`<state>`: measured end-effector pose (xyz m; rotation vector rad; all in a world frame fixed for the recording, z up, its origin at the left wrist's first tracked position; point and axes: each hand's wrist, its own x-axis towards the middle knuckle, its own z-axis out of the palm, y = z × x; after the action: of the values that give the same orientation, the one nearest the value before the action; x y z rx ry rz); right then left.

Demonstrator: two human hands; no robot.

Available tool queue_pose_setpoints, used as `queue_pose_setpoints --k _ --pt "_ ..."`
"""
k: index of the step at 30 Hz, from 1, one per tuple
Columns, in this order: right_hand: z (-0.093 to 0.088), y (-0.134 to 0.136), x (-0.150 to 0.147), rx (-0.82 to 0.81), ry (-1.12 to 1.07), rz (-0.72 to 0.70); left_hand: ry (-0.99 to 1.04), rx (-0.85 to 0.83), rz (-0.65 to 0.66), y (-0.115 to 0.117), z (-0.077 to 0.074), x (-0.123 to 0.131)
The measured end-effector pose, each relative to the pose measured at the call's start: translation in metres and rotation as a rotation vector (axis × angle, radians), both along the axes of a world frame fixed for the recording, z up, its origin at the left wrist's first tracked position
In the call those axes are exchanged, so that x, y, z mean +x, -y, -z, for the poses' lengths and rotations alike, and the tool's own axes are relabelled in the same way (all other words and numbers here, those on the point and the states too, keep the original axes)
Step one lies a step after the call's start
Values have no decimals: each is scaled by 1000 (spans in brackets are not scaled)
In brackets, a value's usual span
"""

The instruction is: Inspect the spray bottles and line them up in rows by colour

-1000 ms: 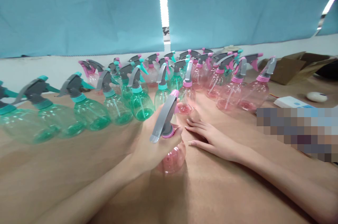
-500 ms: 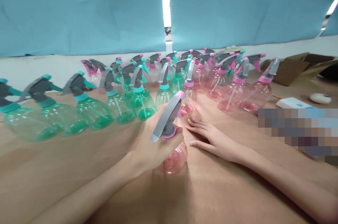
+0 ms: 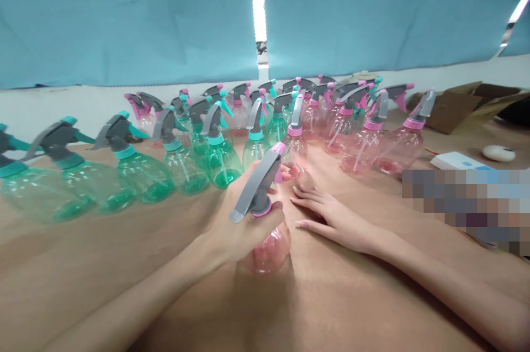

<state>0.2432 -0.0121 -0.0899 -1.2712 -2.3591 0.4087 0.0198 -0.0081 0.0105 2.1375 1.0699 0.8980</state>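
Note:
My left hand (image 3: 238, 225) is wrapped round the neck of a pink spray bottle (image 3: 269, 250) with a grey trigger head (image 3: 254, 189), which stands on the brown table (image 3: 124, 263) in front of me. Just to its right, my right hand (image 3: 331, 216) lies flat on the table, fingers stretched out and holding nothing. Behind both hands stand rows of spray bottles: green ones (image 3: 144, 175) to the left and pink ones (image 3: 368, 147) to the right.
A white box (image 3: 455, 161) and a small white oval object (image 3: 499, 153) lie at the right, with an open cardboard box (image 3: 464, 106) behind them. A blue curtain (image 3: 124, 15) hangs along the far wall.
The pink bottle in my left hand has tilted and shifted slightly to the left. My right hand has stayed flat in place.

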Motion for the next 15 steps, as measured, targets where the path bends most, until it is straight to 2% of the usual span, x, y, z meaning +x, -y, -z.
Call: queue_pose_setpoints --k 3,11,15 --pt "0 0 0 3 -1 -3 51 3 24 -2 3 0" --pt "2 0 1 11 -5 0 1 6 -117 0 7 4" --pt "3 -1 2 10 -16 1 5 19 -113 0 8 4"
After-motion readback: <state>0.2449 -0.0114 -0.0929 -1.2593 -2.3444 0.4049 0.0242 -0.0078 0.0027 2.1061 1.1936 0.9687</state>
